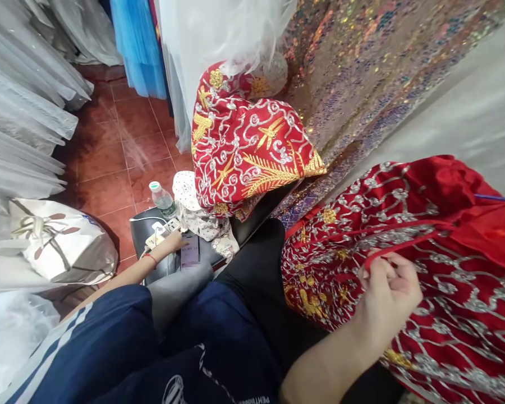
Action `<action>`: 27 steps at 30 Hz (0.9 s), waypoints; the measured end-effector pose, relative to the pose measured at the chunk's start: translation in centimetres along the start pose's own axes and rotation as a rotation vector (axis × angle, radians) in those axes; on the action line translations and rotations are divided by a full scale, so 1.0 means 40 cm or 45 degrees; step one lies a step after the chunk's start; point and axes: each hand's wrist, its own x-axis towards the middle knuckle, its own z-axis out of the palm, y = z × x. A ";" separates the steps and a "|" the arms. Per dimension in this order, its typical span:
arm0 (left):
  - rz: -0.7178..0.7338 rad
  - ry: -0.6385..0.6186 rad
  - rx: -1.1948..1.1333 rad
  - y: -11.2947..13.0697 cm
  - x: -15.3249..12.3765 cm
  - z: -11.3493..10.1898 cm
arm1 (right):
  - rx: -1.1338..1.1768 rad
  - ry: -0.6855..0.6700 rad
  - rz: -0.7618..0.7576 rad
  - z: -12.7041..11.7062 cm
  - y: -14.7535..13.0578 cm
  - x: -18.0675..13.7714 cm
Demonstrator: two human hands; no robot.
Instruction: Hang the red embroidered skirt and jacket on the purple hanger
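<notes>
My right hand (389, 286) is closed in a pinch on the narrow red edging (404, 245) of a red embroidered garment (328, 264). Silver scrolls and gold motifs cover the garment, which spreads over my right leg and past the right side of the view. My left hand (177, 241) reaches to a phone (189, 253) lying on a black surface. Its fingers stretch toward the phone's upper edge, small and partly hidden. The phone's screen is lit pale purple.
Another red embroidered piece (252, 151) lies ahead, beside spotted white cloth (202, 221) and a water bottle (162, 199). A white bag (67, 241) stands on the red tiles (105, 146) at left. White gowns, a blue tulle dress (138, 45) and sequined fabric (353, 67) hang around.
</notes>
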 end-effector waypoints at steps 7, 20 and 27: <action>0.023 0.270 0.194 -0.026 0.040 0.051 | -0.018 0.013 -0.030 -0.006 0.018 0.007; -0.124 0.323 0.200 0.044 0.053 0.102 | -0.008 -0.005 0.037 0.002 0.014 -0.004; -0.199 0.309 0.211 0.081 0.041 0.092 | -0.017 0.009 0.036 -0.019 0.028 0.002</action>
